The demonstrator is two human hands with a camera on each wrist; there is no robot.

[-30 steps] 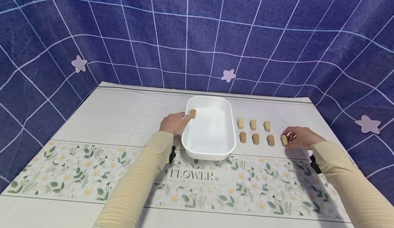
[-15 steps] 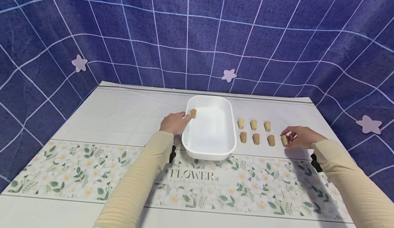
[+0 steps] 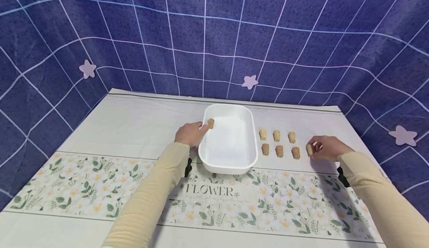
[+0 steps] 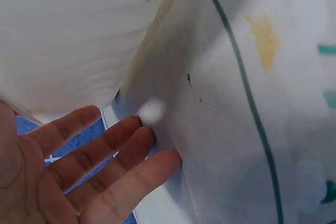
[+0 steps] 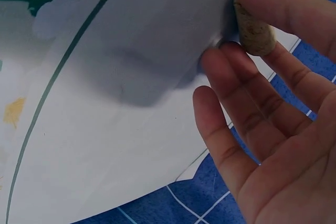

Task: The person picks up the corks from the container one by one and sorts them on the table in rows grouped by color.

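In the head view, a white rectangular tub (image 3: 228,168) stands mid-table. My left hand (image 3: 190,134) grips its left wall, thumb over the rim. The left wrist view shows the other fingers (image 4: 121,182) spread below and outside the tub's wall (image 4: 79,35); the thumb is hidden there. A tapered cork (image 3: 211,123) lies inside the tub by that thumb. My right hand (image 3: 330,148) pinches a light cork (image 3: 310,150) at the right of the table. In the right wrist view, the thumb presses the cork (image 5: 255,32) against the index finger, while the remaining fingers hang loose.
Between the tub and my right hand lie two rows of corks, with paler ones like this cork (image 3: 276,135) behind and browner ones like this cork (image 3: 279,150) in front. A flowered tablecloth (image 3: 134,192) covers the table. A blue gridded curtain (image 3: 167,35) rises behind.
My right fingers have closed in on the light cork, which sits slightly higher in the head view. My left hand, the tub and the other corks stay put.
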